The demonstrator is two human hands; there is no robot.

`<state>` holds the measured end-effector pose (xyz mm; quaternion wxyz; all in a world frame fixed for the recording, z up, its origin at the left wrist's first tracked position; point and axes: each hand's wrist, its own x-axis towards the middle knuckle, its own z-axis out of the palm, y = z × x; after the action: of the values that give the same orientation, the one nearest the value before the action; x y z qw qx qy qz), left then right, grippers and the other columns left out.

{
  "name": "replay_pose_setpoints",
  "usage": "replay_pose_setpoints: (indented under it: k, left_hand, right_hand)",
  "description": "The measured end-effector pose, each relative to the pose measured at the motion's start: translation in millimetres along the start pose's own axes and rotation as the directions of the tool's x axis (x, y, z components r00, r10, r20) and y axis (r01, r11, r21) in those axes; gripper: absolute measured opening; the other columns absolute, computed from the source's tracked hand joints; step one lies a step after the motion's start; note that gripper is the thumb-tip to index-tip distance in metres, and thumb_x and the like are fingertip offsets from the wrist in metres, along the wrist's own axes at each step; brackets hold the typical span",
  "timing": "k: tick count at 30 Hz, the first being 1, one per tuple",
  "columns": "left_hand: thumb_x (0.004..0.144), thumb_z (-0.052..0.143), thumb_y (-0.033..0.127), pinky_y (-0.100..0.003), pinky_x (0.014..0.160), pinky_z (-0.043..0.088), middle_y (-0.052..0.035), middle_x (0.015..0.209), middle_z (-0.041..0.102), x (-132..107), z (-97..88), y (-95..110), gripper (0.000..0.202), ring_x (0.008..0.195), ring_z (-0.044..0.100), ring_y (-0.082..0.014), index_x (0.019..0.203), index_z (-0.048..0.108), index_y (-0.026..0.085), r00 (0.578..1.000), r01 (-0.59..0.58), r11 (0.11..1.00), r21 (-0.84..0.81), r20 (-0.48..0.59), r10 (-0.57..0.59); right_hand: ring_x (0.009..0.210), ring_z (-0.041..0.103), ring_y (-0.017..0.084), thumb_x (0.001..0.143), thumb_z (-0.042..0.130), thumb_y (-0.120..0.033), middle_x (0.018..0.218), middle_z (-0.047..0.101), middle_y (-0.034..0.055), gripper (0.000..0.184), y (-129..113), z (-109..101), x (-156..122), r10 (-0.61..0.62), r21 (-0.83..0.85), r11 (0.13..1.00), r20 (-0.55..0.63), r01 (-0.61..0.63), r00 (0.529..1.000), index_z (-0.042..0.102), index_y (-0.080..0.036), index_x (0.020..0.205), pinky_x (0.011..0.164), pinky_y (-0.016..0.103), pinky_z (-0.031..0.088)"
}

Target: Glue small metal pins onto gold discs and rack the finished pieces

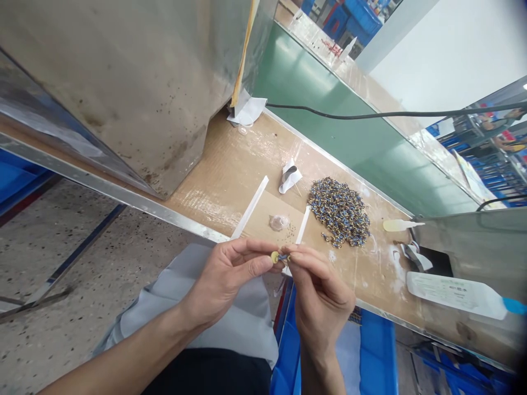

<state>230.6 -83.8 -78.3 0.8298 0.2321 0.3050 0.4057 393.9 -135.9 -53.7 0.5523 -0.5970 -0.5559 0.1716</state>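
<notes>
A small part with round brass-coloured ends and a blue middle [282, 257] is pinched between my two hands, just over the table's front edge. My left hand [230, 269] grips its left end with thumb and fingers. At the other end, the fingertips of my right hand [319, 288] close on it. Beyond my hands lies a small clear dish [279, 222], with tiny bits scattered to its right. A large heap of similar blue and brass parts [340, 211] rests further right on the table.
A metal housing [123, 82] stands at the left. White paper with a dark piece [290, 175] lies behind the dish. To the right are a yellowish dropper bottle [399, 225] and a white bottle with blue cap [457, 293]. A blue bin [376, 351] sits below the edge.
</notes>
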Motion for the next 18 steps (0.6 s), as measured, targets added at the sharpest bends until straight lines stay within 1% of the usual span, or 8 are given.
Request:
replay_pose_setpoints:
  k: [5,10,12,18]
  left_hand:
    - [0.094,0.098,0.03,-0.024,0.095,0.066,-0.0076,0.104,0.092,-0.3,-0.7,-0.2,0.021,0.095,0.085,-0.0178,0.113,0.094,0.02,1.0,0.005,1.0,0.002,0.014,-0.005]
    - [0.094,0.099,0.03,-0.028,0.096,0.067,-0.0085,0.108,0.093,-2.1,-1.6,-0.6,0.023,0.098,0.086,-0.02,0.114,0.094,0.021,1.0,0.001,1.0,0.01,0.011,-0.001]
    - [0.093,0.099,0.03,-0.027,0.096,0.068,-0.0082,0.108,0.093,-3.2,-1.8,-0.6,0.023,0.098,0.086,-0.0197,0.113,0.094,0.021,1.0,0.002,1.0,0.005,0.009,-0.002]
    - [0.096,0.097,0.031,-0.022,0.093,0.067,-0.0053,0.1,0.092,-6.2,0.4,1.3,0.019,0.093,0.085,-0.016,0.113,0.094,0.023,1.0,0.008,1.0,0.001,0.027,-0.008]
  right_hand:
    - [0.108,0.086,0.023,0.103,0.082,-0.011,0.114,0.088,0.0032,0.02,-1.6,-0.6,0.3,0.002,-0.005,1.0,0.011,-0.002,1.0,0.089,-0.03,0.109,0.096,0.036,0.072]
    - [0.105,0.086,0.024,0.103,0.082,-0.012,0.113,0.089,0.0032,0.02,-2.5,-0.3,-0.5,-0.002,-0.012,1.0,0.006,0.002,1.0,0.089,-0.03,0.108,0.093,0.038,0.073]
    - [0.106,0.086,0.024,0.103,0.082,-0.011,0.113,0.088,0.0034,0.021,-3.0,-0.5,-0.7,-0.016,-0.019,1.0,0.011,0.016,1.0,0.089,-0.03,0.109,0.093,0.039,0.073]
    - [0.107,0.086,0.024,0.103,0.083,-0.008,0.117,0.088,0.0039,0.024,-5.6,-3.2,-2.1,-0.082,-0.064,0.994,0.018,0.083,0.997,0.088,-0.029,0.113,0.096,0.039,0.074]
